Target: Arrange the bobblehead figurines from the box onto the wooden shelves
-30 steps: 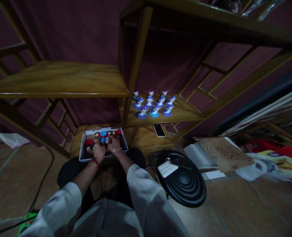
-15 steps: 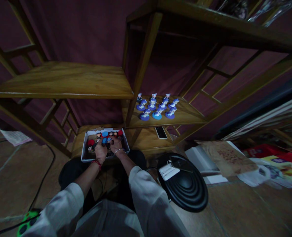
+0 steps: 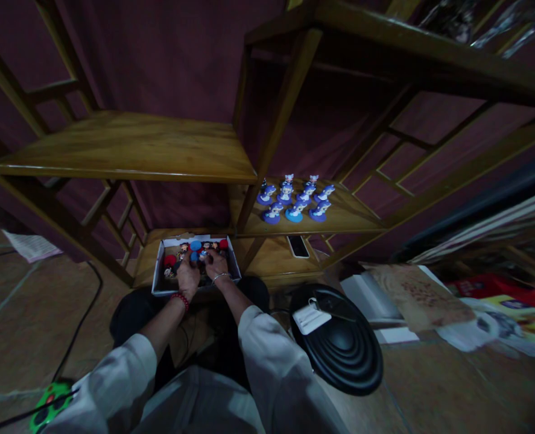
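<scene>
On the lower shelf stands a white cardboard box (image 3: 157,283) filled with small figurines that have red, blue and dark parts. Both my hands reach into it. My left hand (image 3: 188,277), with a red bead bracelet at the wrist, has its fingers curled down among the figurines; what they hold is hidden. My right hand (image 3: 216,265), wearing a pale bracelet, is closed around a small blue-and-white figurine (image 3: 203,256) near the box's middle. A round blue piece (image 3: 195,246) lies just beyond the hands, and a red one (image 3: 170,260) is left of my left hand.
On the higher right shelf (image 3: 348,220) several purple-and-white figurines (image 3: 297,209) stand in rows. A phone (image 3: 298,246) lies below them. To my right is a black round stool (image 3: 339,349) with a white card on it, then cardboard (image 3: 416,295) and bags. A cable runs along the left floor.
The view has shifted slightly, so the shelf and box appear a little further right. Both hands stay inside the box, with only slight finger movement.
</scene>
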The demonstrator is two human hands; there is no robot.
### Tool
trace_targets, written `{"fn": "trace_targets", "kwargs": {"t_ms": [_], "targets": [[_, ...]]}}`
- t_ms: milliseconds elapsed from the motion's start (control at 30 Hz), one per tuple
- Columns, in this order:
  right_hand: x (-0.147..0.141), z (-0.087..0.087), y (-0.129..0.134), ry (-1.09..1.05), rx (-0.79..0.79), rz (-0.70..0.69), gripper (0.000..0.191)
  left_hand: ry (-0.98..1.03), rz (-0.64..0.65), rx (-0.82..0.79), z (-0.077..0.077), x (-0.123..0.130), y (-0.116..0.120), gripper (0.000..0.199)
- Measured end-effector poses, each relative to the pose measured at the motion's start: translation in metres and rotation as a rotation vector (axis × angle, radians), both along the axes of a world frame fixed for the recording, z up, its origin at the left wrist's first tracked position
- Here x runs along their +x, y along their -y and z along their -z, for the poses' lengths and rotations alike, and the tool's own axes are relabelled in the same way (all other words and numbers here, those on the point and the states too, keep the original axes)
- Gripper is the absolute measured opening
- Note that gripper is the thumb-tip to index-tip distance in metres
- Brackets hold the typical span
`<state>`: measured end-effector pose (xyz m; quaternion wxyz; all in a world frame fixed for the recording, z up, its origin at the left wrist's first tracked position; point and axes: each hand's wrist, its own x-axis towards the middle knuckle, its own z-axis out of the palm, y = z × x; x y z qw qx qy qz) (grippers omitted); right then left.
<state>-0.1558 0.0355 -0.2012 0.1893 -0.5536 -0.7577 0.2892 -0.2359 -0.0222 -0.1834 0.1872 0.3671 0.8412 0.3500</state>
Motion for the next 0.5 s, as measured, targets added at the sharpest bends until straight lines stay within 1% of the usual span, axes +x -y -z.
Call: {"fn": "trace_targets", "kwargs": {"t_ms": [133, 267, 500], "targets": [[0.0, -0.006, 0.002, 0.024, -0.015, 0.014, 0.028, -0.005, 0.003, 0.004, 0.002, 0.0, -0.001, 0.037], [0.002, -0.012, 0.004, 0.005, -0.005, 0.013, 0.025, -0.022, 0.011, 0.017, 0.006, -0.001, -0.001, 0.033], [0.002, -0.007, 0.004, -0.034, -0.008, 0.059, 0.024, -0.015, 0.009, 0.035, 0.01, -0.002, 0.0, 0.034]]}}
